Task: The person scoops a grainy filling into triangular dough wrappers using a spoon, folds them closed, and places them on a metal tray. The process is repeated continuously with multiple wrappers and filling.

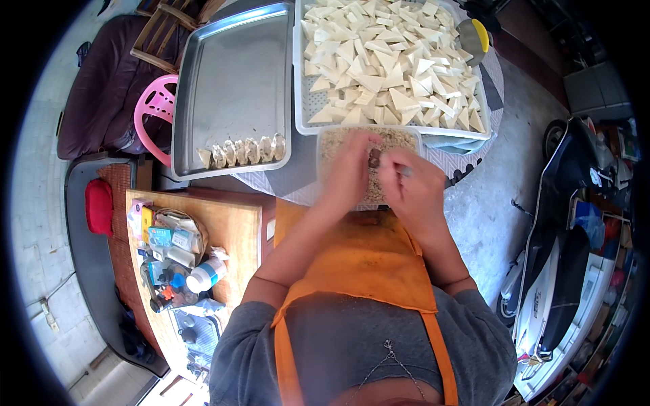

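Note:
Both my hands are close together over a clear plastic tub of pale brown, crumbly minced filling. My left hand is closed, its thumb and fingers towards the right hand; what it holds is hidden. My right hand grips a slim metal utensil, mostly covered by the fingers. A small dark brown lump shows between the hands. Just beyond the tub, a white perforated tray is heaped with white tofu triangles. At the left, a metal baking tray carries a row of filled tofu pieces along its near edge.
A yellow-rimmed scraper-like tool rests at the white tray's right edge. A pink plastic chair back stands left of the metal tray. A wooden table with bottles and boxes is near left, and a motor scooter stands at right.

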{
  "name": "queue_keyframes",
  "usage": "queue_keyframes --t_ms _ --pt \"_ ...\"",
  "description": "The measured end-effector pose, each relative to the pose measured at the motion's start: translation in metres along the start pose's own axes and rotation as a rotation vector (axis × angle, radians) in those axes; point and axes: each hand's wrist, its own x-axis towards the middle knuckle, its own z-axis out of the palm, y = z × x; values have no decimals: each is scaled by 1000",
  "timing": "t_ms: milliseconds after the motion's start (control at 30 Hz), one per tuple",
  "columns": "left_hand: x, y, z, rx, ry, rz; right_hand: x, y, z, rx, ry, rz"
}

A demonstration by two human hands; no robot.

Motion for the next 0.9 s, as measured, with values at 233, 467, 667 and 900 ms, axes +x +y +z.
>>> queue_keyframes --t_ms 233,467,667,900 --pt "0 -11 -17 -921 -198 -632 -7 13 -30 301 175 363" --pt "-5 -13 -18 -1058 -213 -727 -26 49 -29 720 245 536" --pt "1 -7 -17 -1094 -103 -820 -32 41 -1 739 100 540" --pt "-2 -10 -20 -990 -102 -817 -27 26 21 427 -1 330"
